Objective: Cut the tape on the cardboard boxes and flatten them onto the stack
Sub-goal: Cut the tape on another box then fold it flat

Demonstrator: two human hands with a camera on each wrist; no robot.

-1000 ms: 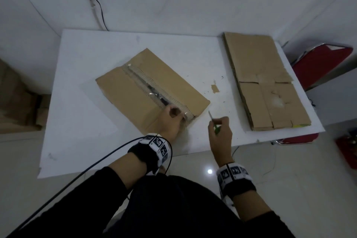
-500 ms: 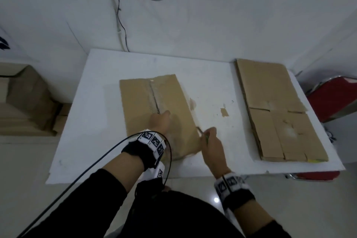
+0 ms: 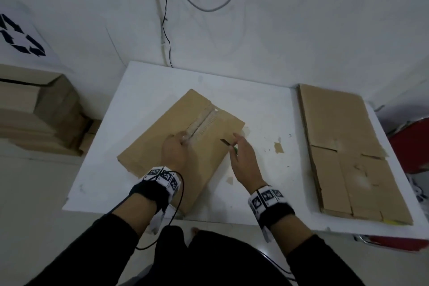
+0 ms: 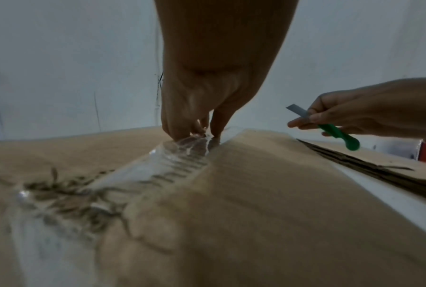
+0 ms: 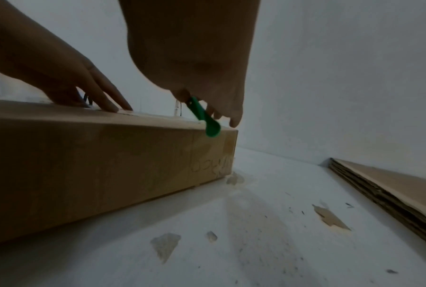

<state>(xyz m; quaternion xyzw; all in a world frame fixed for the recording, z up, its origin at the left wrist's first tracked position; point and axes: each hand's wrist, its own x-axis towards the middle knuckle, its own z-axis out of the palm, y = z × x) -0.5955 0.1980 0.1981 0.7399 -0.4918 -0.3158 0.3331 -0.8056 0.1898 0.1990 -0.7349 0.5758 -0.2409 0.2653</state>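
Observation:
A closed cardboard box (image 3: 144,153) lies slantwise on the white table (image 3: 267,104), with clear tape (image 3: 202,123) along its top seam. My left hand (image 3: 182,140) rests on the box top, fingertips (image 4: 182,128) pressing on the wrinkled tape (image 4: 172,161) at the seam; the fingers look straight in the right wrist view. My right hand (image 3: 235,146) hovers just above the box's right half and grips a green-handled knife (image 4: 337,136), its grey blade (image 3: 225,142) pointing left toward the seam. The handle end (image 5: 210,128) sticks out below the palm.
A stack of flattened cardboard (image 3: 336,127) lies along the table's right side. Small cardboard scraps (image 3: 278,148) dot the table between box and stack. More boxes (image 3: 34,109) are piled on the floor at left. A red chair (image 3: 413,146) stands at right. Cables hang on the wall.
The box has been turned on the table, its seam now running away to the right. My right hand has moved with the knife from beside the box to over its top.

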